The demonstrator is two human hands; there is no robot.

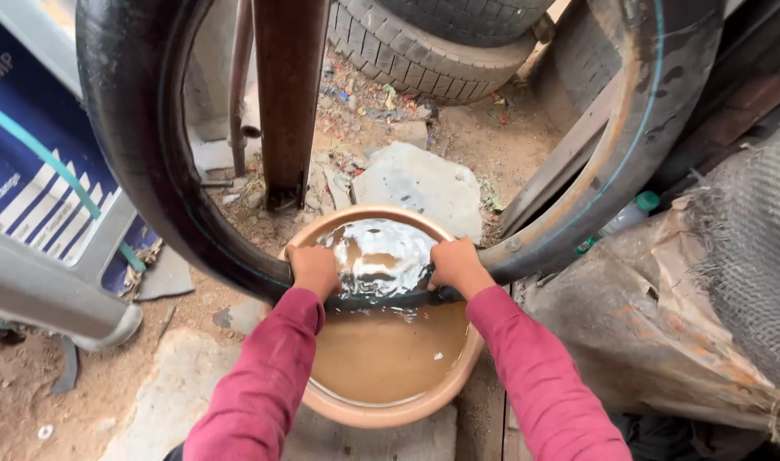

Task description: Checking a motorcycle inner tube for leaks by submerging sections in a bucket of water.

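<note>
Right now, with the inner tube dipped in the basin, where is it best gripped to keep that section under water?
Probably grip the black inner tube from above, on either side of the dipped stretch, where the left hand and right hand already press it at the basin rim. The tube curves up steeply beyond them, so only this low stretch meets the muddy water.
</note>
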